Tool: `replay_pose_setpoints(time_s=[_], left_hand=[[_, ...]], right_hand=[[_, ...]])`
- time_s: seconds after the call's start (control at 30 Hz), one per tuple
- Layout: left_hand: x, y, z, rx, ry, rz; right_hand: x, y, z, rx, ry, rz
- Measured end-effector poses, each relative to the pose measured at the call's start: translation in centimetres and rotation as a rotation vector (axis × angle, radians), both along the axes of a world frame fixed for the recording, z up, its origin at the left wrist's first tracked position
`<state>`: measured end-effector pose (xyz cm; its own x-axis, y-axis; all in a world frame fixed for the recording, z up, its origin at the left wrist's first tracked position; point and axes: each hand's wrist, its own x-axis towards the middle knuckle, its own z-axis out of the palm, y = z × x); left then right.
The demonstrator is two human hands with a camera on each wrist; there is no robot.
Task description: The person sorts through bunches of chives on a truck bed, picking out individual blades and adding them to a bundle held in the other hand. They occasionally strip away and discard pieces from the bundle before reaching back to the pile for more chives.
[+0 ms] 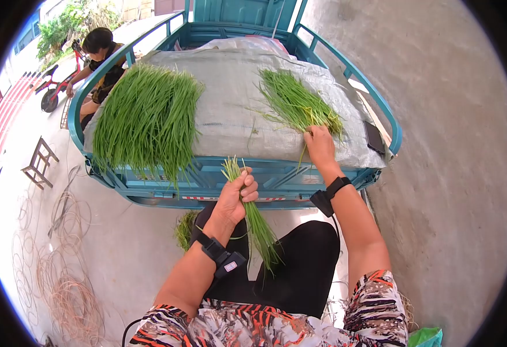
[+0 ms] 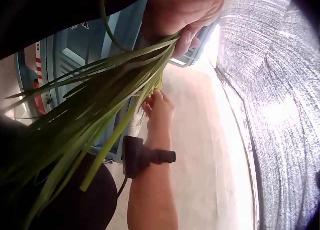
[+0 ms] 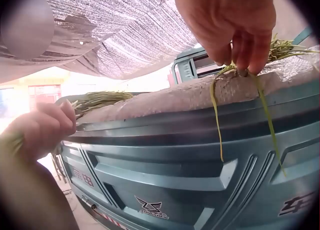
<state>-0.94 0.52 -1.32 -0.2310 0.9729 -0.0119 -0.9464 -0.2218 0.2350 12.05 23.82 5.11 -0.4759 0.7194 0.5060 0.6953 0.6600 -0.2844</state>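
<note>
My left hand (image 1: 239, 194) grips a bunch of green chives (image 1: 259, 228), cut ends up above the fist and leaves hanging down over the lap. At the near end of a smaller pile of chives (image 1: 294, 98), on the right of the cloth, my right hand (image 1: 321, 147) has its fingers bent down and pinches some blades. In the right wrist view, a yellowed blade (image 3: 216, 115) and a green blade (image 3: 270, 122) dangle below these fingertips. A big, neatly laid pile of chives (image 1: 149, 115) covers the left of the cloth, its leaves hanging over the edge.
The grey cloth (image 1: 224, 98) covers the bed of a teal cargo tricycle with side rails (image 1: 375, 101). A phone (image 1: 374, 137) lies at its right edge. At the left are a seated person (image 1: 100, 63), a wooden stool (image 1: 41, 162) and tangled strapping (image 1: 71, 301) on the ground.
</note>
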Motion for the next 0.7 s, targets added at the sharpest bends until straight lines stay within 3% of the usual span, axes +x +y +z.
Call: replay_pose_setpoints(time_s=[0.27,0.4,0.5,0.6,0.7], left_hand=[[0.2,0.0,0.1,-0.016,0.036,0.017],[0.0,-0.1,0.0,-0.026,0.044,0.022],[0.1,0.1,0.0,-0.030,0.035,0.029],[0.5,0.2,0.1,-0.037,0.032,0.015],[0.7,0.3,0.2,-0.023,0.060,0.023]], right_hand=[[-0.6,0.5,-0.2,-0.133,0.070,-0.178],[0.3,1.1,0.1,-0.424,0.426,-0.103],[0.9,0.1,1.7,-0.407,0.456,-0.099],[1.4,1.1,1.3,-0.327,0.296,-0.153],[1.7,1.4,1.5,-0.358,0.358,-0.070]])
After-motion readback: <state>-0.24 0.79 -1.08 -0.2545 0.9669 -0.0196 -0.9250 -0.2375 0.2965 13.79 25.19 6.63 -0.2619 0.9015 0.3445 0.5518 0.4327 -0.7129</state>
